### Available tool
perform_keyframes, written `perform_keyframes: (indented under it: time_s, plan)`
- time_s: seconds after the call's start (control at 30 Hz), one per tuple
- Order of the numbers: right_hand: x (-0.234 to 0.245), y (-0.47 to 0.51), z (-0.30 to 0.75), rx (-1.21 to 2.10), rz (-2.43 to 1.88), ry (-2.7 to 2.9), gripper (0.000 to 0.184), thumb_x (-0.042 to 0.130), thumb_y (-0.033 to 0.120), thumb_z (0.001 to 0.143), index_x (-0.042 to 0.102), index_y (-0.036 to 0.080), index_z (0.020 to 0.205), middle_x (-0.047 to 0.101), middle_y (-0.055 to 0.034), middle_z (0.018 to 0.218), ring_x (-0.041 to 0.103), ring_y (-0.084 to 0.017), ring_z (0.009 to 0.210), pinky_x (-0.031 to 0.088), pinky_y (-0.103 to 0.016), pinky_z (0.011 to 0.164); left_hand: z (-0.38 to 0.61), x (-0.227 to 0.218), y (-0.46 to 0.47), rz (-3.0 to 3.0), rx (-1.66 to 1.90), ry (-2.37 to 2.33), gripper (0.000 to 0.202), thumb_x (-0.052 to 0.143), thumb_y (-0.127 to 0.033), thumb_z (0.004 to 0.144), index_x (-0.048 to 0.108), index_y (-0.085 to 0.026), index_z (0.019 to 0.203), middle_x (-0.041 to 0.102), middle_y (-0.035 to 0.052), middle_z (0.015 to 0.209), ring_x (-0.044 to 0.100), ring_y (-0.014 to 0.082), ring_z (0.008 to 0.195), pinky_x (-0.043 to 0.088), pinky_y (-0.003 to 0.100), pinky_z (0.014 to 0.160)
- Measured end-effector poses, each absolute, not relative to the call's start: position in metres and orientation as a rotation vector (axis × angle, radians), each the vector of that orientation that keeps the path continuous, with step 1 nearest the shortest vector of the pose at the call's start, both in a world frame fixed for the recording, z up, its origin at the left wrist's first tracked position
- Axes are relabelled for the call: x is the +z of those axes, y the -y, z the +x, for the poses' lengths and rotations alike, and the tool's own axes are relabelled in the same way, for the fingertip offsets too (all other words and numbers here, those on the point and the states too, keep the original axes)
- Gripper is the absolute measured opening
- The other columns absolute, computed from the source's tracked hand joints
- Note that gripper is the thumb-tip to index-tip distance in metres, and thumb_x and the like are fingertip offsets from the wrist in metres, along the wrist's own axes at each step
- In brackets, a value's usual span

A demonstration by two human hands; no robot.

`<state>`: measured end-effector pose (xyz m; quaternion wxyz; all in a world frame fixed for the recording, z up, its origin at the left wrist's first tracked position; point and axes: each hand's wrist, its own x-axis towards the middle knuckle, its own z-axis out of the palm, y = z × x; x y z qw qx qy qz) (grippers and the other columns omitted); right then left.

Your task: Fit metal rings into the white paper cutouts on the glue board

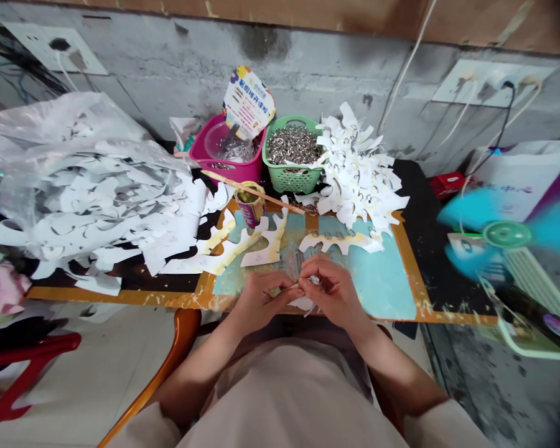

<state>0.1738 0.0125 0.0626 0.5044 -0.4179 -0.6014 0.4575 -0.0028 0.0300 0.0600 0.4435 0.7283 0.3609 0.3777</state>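
Note:
My left hand [264,295] and my right hand [330,291] meet at the table's front edge, fingers pinched on a small white cut-out piece [304,303]. Fingers hide most of it, and I cannot tell whether a ring is in there too. Just beyond, white scalloped strips [224,254] with yellowish glue along their edges lie on a light blue mat [387,283]. Another glued strip [338,241], with metal rings along it, lies farther right. Behind them stands an open glue tin [251,210], a wooden stick [261,195] resting across its top.
A plastic bag [74,143] spills white cut-outs on the left. At the back stand a pink basket [224,171] and a green basket [293,180] of metal rings. Ringed white pieces [359,174] are heaped right of them. A blue-bladed fan [506,233] spins at far right.

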Motion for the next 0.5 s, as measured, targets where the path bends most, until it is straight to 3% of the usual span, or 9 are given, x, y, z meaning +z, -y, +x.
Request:
perform_keyframes:
  time_s: [0.2,0.3,0.37,0.5]
  plan:
    - [0.053,-0.015,0.154,1.35,-1.016,0.899,0.02,0.06,0.036,0.091,0.061,0.022,0.076,0.052,0.0026,0.071,0.047,-0.01,0.06,0.041,-0.023,0.057,0.004,0.062,-0.031,1.717,0.96,-1.077,0.025,0.067,-0.034,0.088,0.067,-0.015,0.072,0.058,-0.0031,0.063,0.043,0.0075,0.056,0.034,0.019,0.054]
    - [0.058,-0.017,0.162,1.189,-1.015,0.951,0.013,0.058,0.037,0.093,0.065,0.026,0.096,0.058,0.0005,0.083,0.055,-0.013,0.072,0.046,-0.025,0.066,0.003,0.061,-0.032,1.643,0.941,-1.07,0.026,0.067,-0.037,0.087,0.069,-0.015,0.074,0.058,-0.0028,0.063,0.042,0.0079,0.056,0.033,0.02,0.053]
    - [0.065,-0.018,0.173,1.083,-1.013,1.198,0.02,0.063,0.032,0.091,0.065,0.03,0.111,0.061,-0.0012,0.094,0.058,-0.015,0.086,0.049,-0.028,0.076,0.001,0.06,-0.034,1.613,0.931,-1.057,0.028,0.069,-0.039,0.085,0.07,-0.015,0.071,0.057,-0.0029,0.06,0.04,0.0079,0.054,0.032,0.02,0.052]
    - [0.073,-0.018,0.189,0.985,-1.031,1.674,0.009,0.065,0.026,0.09,0.073,0.026,0.096,0.063,-0.0035,0.093,0.06,-0.018,0.094,0.048,-0.031,0.083,-0.001,0.059,-0.037,1.591,0.921,-1.033,0.029,0.076,-0.042,0.078,0.072,-0.015,0.069,0.057,-0.0023,0.057,0.041,0.0089,0.054,0.033,0.021,0.053]
